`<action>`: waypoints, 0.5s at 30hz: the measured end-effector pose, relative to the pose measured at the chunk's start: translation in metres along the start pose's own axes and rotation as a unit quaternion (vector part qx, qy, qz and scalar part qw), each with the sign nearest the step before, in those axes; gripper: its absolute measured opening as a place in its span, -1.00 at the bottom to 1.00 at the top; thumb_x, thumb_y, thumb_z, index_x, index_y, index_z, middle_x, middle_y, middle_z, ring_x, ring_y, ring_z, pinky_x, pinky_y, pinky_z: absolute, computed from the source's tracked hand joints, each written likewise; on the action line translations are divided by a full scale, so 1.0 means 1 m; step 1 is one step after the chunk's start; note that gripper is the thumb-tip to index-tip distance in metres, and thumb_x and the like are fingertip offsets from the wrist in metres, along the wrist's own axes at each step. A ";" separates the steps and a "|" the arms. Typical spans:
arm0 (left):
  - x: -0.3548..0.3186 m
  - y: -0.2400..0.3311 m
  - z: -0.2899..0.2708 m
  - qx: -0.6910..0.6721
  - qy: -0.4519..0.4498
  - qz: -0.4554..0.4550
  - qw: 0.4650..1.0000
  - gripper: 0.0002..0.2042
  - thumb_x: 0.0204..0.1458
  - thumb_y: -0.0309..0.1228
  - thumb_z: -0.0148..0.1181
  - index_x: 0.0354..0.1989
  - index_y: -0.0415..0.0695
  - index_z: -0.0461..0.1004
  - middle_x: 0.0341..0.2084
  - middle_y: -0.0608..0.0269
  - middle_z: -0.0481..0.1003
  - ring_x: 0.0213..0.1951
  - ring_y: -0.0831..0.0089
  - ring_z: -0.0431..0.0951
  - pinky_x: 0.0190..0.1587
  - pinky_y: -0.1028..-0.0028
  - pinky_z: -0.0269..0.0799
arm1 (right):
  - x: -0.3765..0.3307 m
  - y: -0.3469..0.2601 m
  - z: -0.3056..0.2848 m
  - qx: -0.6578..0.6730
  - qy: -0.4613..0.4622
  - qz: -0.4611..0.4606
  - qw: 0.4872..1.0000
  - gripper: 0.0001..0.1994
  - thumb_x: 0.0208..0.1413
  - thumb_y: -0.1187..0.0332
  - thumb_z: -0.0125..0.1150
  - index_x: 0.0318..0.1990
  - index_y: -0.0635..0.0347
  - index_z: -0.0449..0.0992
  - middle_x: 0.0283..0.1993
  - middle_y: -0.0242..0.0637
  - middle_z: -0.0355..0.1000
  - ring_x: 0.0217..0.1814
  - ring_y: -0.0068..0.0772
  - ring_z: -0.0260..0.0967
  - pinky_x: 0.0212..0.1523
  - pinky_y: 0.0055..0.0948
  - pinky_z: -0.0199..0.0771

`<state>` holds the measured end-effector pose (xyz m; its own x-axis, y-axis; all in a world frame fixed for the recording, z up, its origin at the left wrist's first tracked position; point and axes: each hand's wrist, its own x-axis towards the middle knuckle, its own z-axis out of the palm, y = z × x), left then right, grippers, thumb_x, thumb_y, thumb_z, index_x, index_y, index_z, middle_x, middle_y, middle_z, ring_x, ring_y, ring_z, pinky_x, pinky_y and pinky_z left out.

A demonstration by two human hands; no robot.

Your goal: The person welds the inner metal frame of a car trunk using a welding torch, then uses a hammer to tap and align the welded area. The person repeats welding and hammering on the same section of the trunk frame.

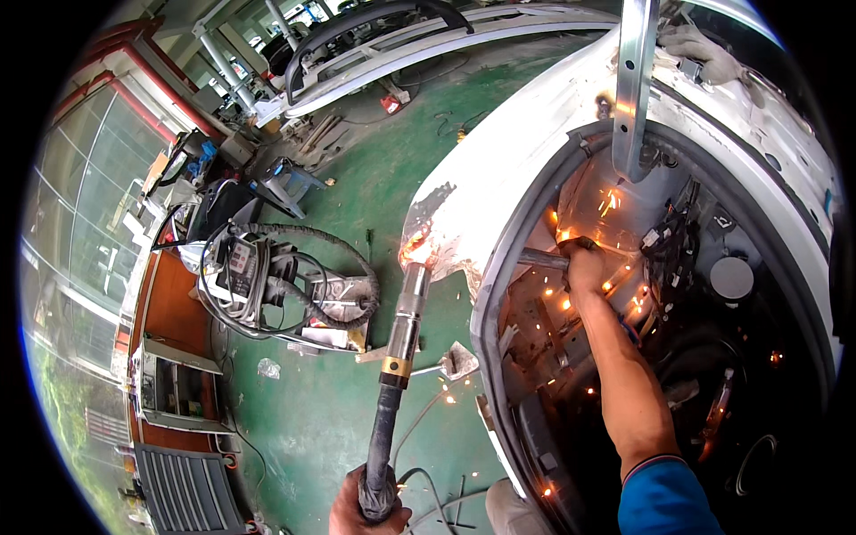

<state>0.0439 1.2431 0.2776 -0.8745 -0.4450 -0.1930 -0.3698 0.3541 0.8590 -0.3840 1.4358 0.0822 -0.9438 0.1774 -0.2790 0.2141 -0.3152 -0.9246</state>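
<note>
My left hand (355, 512) is wrapped round the black grip of a welding torch (404, 325) with a chrome nozzle and a brass-coloured collar. The nozzle's end is at the lower edge of a white car body panel (513, 152), where the metal glows orange. Inside the dark-sealed car opening (499, 312), my right hand (584, 266) closes on a dark bar (544, 259) that runs left towards the back of that panel. Its far end is hidden by the opening's rim. Sparks (610, 201) fly around my right hand and lower down in the opening.
An upright metal strut (631, 98) stands across the opening's far rim. Wiring (678, 241) hangs inside. On the left are a machine with coiled hoses (254, 276), a small blue stool (292, 183) and a metal cabinet (174, 383). Cables (437, 495) lie across the green floor.
</note>
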 end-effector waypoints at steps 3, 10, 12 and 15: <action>0.001 0.012 0.001 -0.041 -0.004 -0.037 0.998 -0.45 -0.03 -0.60 0.38 0.18 -0.21 0.36 -0.51 0.50 0.44 -0.52 0.70 0.39 -0.45 0.59 0.37 | 0.002 0.001 0.001 -0.010 0.008 -0.010 1.000 -0.90 0.07 0.45 0.15 -0.47 0.14 0.51 -0.68 -0.42 0.23 -0.78 -0.53 0.07 -0.75 -0.42 -0.02; 0.015 0.010 -0.001 -0.048 -0.029 -0.043 0.998 -0.40 0.02 -0.60 0.33 0.29 -0.26 0.29 -0.55 0.51 0.42 -0.60 0.73 0.35 -0.54 0.62 0.28 | 0.006 0.005 0.002 0.048 0.034 -0.034 0.998 -0.91 -0.03 0.51 0.23 -0.53 0.23 0.49 -0.67 -0.45 0.26 -0.73 -0.52 0.10 -0.67 -0.33 -0.02; 0.015 0.008 -0.002 -0.047 -0.034 -0.042 0.997 -0.39 0.03 -0.60 0.32 0.29 -0.26 0.28 -0.57 0.51 0.40 -0.62 0.72 0.34 -0.56 0.62 0.26 | 0.007 0.007 0.001 0.041 0.031 -0.030 0.998 -0.91 -0.03 0.51 0.23 -0.52 0.23 0.49 -0.68 -0.44 0.25 -0.76 -0.51 0.08 -0.69 -0.33 -0.04; 0.016 0.009 -0.004 -0.041 -0.035 -0.047 0.997 -0.39 0.04 -0.59 0.32 0.30 -0.25 0.28 -0.59 0.52 0.39 -0.64 0.72 0.33 -0.58 0.61 0.25 | -0.002 0.000 0.004 0.034 0.024 -0.007 0.999 -0.91 -0.03 0.50 0.23 -0.53 0.22 0.49 -0.68 -0.44 0.25 -0.77 -0.51 0.08 -0.70 -0.33 -0.04</action>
<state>0.0280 1.2366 0.2843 -0.8579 -0.4142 -0.3041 -0.4266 0.2442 0.8708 -0.3832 1.4312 0.0836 -0.9334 0.2258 -0.2789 0.1813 -0.3738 -0.9096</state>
